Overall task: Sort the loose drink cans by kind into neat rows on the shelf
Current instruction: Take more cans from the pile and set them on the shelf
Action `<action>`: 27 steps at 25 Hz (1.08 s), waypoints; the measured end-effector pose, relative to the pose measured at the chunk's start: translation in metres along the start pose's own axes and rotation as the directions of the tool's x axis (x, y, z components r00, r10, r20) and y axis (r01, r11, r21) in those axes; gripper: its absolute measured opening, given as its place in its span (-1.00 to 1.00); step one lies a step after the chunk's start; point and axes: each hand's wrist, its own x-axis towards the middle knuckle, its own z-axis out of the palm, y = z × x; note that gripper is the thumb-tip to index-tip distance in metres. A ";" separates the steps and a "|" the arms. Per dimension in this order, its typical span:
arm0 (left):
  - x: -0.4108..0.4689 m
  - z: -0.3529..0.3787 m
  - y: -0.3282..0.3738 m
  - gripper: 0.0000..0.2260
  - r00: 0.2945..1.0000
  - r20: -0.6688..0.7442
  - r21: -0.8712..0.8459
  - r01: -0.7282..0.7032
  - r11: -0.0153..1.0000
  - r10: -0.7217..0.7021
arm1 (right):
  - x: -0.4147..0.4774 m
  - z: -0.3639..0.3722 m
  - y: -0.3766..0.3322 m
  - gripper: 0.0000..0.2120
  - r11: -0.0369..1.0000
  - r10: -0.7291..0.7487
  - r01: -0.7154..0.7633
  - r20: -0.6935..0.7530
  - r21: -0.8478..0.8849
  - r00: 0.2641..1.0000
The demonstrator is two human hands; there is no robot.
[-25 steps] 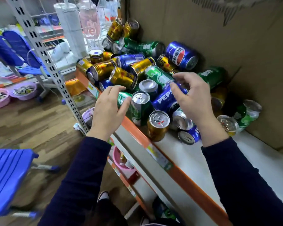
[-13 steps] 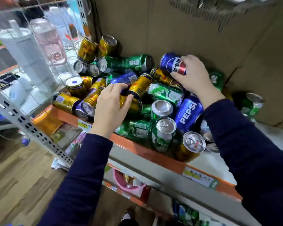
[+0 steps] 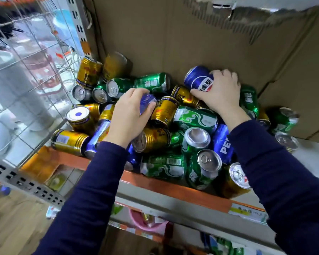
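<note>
At the shelf's (image 3: 173, 189) back edge, a Pepsi can (image 3: 198, 80) was gripped by the right hand (image 3: 222, 92), a blue can (image 3: 147, 102) by the left hand (image 3: 130, 117).

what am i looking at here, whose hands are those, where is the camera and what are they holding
There is no machine here: a person in dark sleeves works with two bare hands. The view comes from a camera worn on the person's head, looking forward and down, which is why the arms reach in from the bottom. In front is a shelf with an orange front edge and a cardboard sheet behind it. On it lies a loose pile of drink cans: gold cans, green cans and blue ones, most on their sides. The left hand grips a blue can in the middle of the pile. The right hand grips a second blue can by the cardboard.
</note>
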 end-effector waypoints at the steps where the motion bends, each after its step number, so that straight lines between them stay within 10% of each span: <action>1: 0.012 0.002 -0.004 -0.67 1.000 0.027 0.001 -0.008 1.000 0.008 | -0.004 -0.002 0.001 -0.26 0.995 0.018 -0.017 -0.011 0.099 1.000; 8: 0.101 0.037 -0.033 -0.46 0.969 0.244 0.169 -0.003 0.986 -0.039 | -0.037 -0.015 0.008 -0.51 0.855 0.104 -0.072 -0.033 0.514 0.994; 16: 0.124 0.057 -0.044 -0.30 0.972 0.221 0.293 0.013 0.956 -0.081 | -0.049 -0.026 0.014 -0.56 0.820 0.143 -0.085 -0.059 0.566 0.988; 27: 0.091 0.032 0.034 -0.52 0.999 -0.019 -0.230 -0.031 0.973 0.027 | -0.077 -0.065 0.038 -0.51 0.673 0.250 -0.062 -0.148 0.737 0.957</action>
